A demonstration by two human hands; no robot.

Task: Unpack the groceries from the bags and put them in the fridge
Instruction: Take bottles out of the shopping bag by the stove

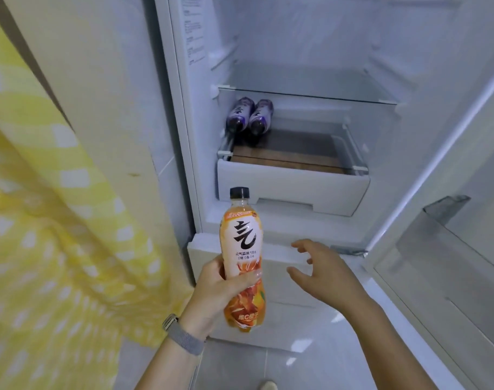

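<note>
1. Here's the left hand [221,288], wrapped around the lower middle of the orange bottle [243,260], thumb across the front of the label, a watch strap on the wrist below.
2. The bottle stands nearly upright in that grip, black cap on top, long axis running up the picture toward the fridge [310,52] interior. It is out in front of the fridge, not yet inside it.
3. The right hand [321,273] hovers just beside the bottle, on its right, fingers spread and loosely curved, holding nothing and not touching the bottle. It is the free hand, and close by; I'd guess it is coming across to help steady or take over.
4. The key relation: the target lies up and away from the held bottle. Two purple bottles [250,115] lie on their sides, side by side at the left end of the lower shelf [304,153], bases toward us.
5. The stretch of shelf to their right is bare. That looks the natural spot.
6. My read: to match those two, the orange bottle has to tip from upright to lying flat, cap going in first, and slide in under the glass shelf [310,97] above.
7. Below the lower shelf sits the white drawer [290,184], closed.
</note>
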